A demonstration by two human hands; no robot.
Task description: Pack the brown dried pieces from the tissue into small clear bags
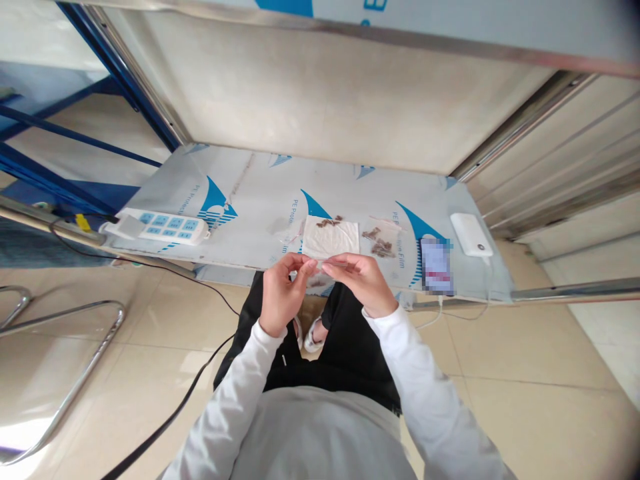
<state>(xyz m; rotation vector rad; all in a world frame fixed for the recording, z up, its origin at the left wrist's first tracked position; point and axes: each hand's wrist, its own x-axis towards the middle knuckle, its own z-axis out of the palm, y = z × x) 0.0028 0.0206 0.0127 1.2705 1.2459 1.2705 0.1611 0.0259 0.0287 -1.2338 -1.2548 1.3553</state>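
My left hand (283,290) and my right hand (364,279) meet at the shelf's front edge, thumbs and forefingers pinched close together. Between the fingertips is something thin and clear that looks like a small plastic bag (319,281); its outline is hard to make out. Just beyond my fingers lies a white cloth or tissue (333,241) with small dark brown pieces (330,221) along its far edge. To its right, a clear bag (393,230) lies flat with more brown pieces (383,248) in and about it.
On the film-covered shelf (255,193), a white power strip (173,228) sits at the left. At the right are a phone (437,267) and a white power bank (471,235) with cables. A black cord (170,420) runs across the left side. An upper shelf (450,30) overhangs the back.
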